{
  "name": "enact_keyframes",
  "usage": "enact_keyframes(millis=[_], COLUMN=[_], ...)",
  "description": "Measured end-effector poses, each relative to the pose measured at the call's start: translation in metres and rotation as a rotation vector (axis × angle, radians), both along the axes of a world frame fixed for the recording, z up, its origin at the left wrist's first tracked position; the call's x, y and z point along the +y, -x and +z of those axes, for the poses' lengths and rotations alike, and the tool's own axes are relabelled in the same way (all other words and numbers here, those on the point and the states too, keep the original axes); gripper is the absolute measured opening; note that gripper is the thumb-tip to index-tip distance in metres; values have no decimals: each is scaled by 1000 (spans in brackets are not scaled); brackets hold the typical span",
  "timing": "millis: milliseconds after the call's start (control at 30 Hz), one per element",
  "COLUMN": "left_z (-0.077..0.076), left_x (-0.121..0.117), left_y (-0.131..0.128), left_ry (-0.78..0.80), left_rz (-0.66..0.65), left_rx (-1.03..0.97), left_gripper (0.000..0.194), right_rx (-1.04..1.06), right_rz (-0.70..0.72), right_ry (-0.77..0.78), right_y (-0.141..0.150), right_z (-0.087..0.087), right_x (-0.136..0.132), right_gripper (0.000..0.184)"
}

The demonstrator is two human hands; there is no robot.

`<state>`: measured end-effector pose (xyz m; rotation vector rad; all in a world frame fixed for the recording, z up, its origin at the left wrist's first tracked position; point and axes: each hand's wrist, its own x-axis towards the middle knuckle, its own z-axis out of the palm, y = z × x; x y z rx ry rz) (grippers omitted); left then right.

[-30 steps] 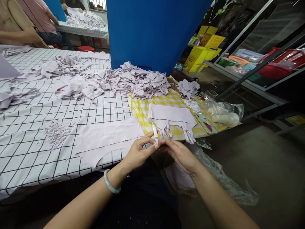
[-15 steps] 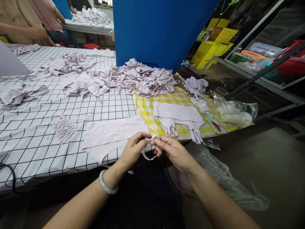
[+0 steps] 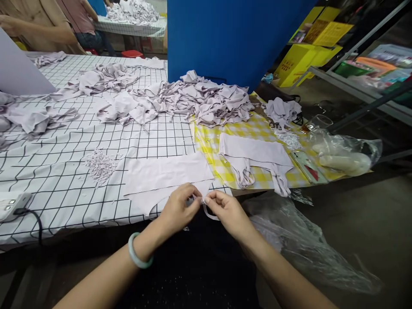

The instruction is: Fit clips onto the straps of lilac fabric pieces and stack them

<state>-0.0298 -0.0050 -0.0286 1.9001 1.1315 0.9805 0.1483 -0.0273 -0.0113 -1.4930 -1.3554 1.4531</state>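
Both hands meet over the near table edge, fingertips almost touching. My left hand, with a pale green bangle on its wrist, pinches one end of a pale narrow strap. Thumb and fingers of my right hand pinch the same strap, whose loop hangs below them. Any small fitting between the fingertips is too small to make out. A flat pale lilac garment piece lies just beyond my left hand. To the right rests a folded lilac strappy top, its straps toward me.
Heaped lilac garments lie before a blue panel. Small pale scraps sit on the left, near a power strip. A phone and plastic bag are at right. Other people sit at far left.
The strap first stood upright from my left fingers; now both hands pinch it and its loop hangs down. The view has turned left, bringing the power strip into sight.
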Motion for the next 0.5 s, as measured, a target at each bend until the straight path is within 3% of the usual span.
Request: enact_keyframes(millis=[100, 200, 333, 500], left_z=[-16, -29, -33, -21], left_x=[29, 50, 60, 66], left_y=[19, 29, 28, 27], left_ry=[-207, -230, -203, -38], left_rz=[24, -30, -12, 8], left_rx=[220, 369, 336, 202], left_gripper=[20, 20, 17, 16], right_rx=[100, 132, 145, 218], right_rz=[-100, -161, -239, -362], right_ry=[126, 178, 184, 314], right_y=[14, 29, 44, 54], right_z=[-7, -10, -11, -14], right_x=[21, 36, 42, 46], right_gripper=[35, 35, 32, 27])
